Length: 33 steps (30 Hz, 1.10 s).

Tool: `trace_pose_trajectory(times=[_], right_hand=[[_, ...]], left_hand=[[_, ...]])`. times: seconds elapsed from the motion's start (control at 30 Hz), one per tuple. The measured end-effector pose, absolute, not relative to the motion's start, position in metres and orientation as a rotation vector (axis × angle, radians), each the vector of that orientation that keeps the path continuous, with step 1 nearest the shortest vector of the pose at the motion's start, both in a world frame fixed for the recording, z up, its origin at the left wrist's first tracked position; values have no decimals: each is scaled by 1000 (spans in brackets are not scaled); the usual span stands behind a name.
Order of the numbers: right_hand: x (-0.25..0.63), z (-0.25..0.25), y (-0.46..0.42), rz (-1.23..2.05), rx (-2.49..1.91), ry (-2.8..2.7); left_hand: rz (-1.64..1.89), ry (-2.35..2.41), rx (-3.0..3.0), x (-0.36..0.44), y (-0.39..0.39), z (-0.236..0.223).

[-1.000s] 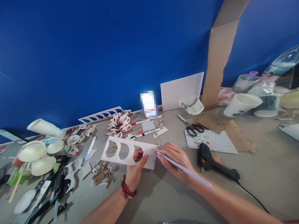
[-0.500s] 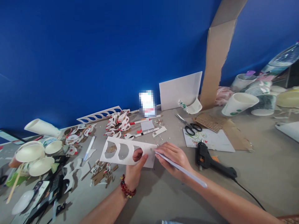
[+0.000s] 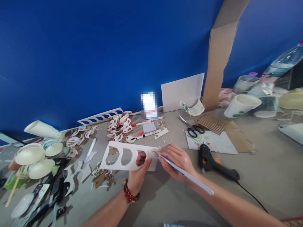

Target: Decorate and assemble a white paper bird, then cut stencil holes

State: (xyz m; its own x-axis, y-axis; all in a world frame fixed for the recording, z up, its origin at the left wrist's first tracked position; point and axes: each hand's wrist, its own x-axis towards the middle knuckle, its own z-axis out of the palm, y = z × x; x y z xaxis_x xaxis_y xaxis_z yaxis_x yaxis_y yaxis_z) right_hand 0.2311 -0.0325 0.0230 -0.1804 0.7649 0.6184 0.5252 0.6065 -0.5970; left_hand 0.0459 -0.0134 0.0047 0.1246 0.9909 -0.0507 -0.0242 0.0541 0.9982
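Observation:
My left hand point(image 3: 139, 170), with a red bead bracelet at the wrist, pinches the near edge of a white card strip point(image 3: 118, 148) that has several rounded holes cut out of it; the thumb lies on top beside one hole. My right hand point(image 3: 178, 159) grips a long thin white craft knife point(image 3: 189, 178) like a pen. Its tip touches the right end of the strip, close to my left thumb. The strip lies almost flat on the grey table point(image 3: 265, 176).
A black glue gun point(image 3: 213, 160) with its cord lies right of my right hand. Scissors point(image 3: 193, 127), markers point(image 3: 149, 134), several small white cut-outs point(image 3: 119, 126), paper cups point(image 3: 35, 156) at left, more cups point(image 3: 241, 105) at right, a white board point(image 3: 182, 91) and tall cardboard point(image 3: 219, 53) against the blue wall.
The strip has dropped a little lower and flatter, and the knife tip has edged slightly along its right end. Both hands stay in nearly the same place.

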Motion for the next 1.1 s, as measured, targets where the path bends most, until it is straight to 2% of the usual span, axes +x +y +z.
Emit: trace_pose_trajectory(times=[0.37, 0.73, 0.83, 1.1], right_hand=[[234, 32, -33, 489, -1054, -1525], [237, 11, -30, 718, -1241, -1403], [242, 16, -27, 602, -1304, -1519], [265, 46, -15, -19, -1702, -2106]], left_hand=[[1106, 984, 1092, 42, -9, -6], [1004, 847, 1044, 38, -3, 1], [968, 834, 1053, 37, -1, 1], [1013, 772, 972, 38, 6, -12]])
